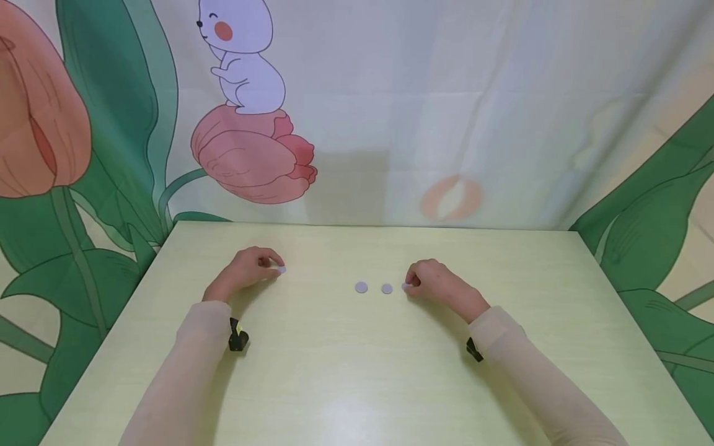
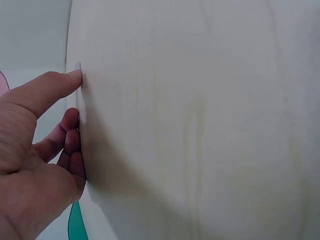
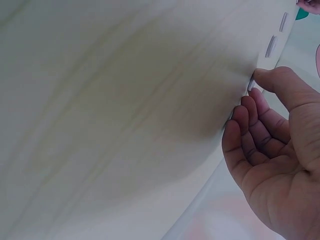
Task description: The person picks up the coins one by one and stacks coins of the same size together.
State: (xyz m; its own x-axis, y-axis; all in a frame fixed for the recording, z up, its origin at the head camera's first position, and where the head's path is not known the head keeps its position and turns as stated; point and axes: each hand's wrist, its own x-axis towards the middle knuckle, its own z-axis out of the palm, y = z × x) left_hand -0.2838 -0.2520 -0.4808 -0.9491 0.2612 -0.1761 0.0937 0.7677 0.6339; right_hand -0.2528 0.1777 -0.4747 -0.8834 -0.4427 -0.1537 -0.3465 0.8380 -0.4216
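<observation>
My left hand (image 1: 248,269) is over the left part of the table, with thumb and index fingertips meeting at a small pale disc (image 1: 282,269). In the left wrist view, that disc (image 2: 78,65) shows edge-on by the thumb tip, close to the tabletop. Right of centre, my right hand (image 1: 437,284) pinches another pale disc (image 1: 405,287) between thumb and index finger, its other fingers curled. Two similar flat discs lie just left of it, one nearer (image 1: 387,288) and one farther (image 1: 361,287). Markings on the discs are too small to tell.
The pale table (image 1: 346,347) runs back to a hanging cloth (image 1: 357,111) printed with tulips and a white animal. Dark wrist devices sit under the left cuff (image 1: 238,337) and the right cuff (image 1: 474,350).
</observation>
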